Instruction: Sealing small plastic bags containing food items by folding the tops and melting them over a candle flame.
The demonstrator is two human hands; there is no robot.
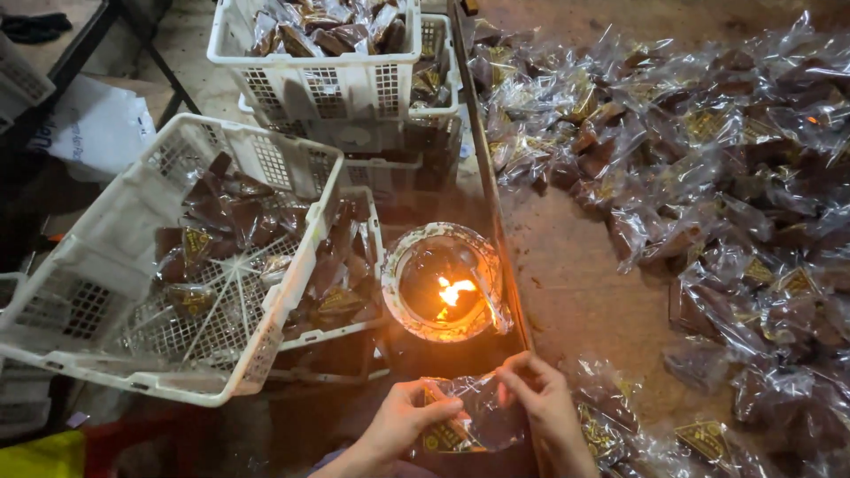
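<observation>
My left hand (403, 423) and my right hand (542, 403) both pinch one clear plastic packet (474, 416) holding a dark brown piece and a gold label. I hold it low at the frame's bottom, just in front of a round patterned bowl (396, 265) with a small flame (453, 292) burning inside. The packet's top edge lies between my fingertips, a short way from the flame.
A tilted white plastic crate (115, 239) with a few packets sits at left, over another crate (354, 329). More stacked crates (328, 84) stand behind. A large heap of filled clear packets (708, 177) covers the brown table surface (567, 274) at right.
</observation>
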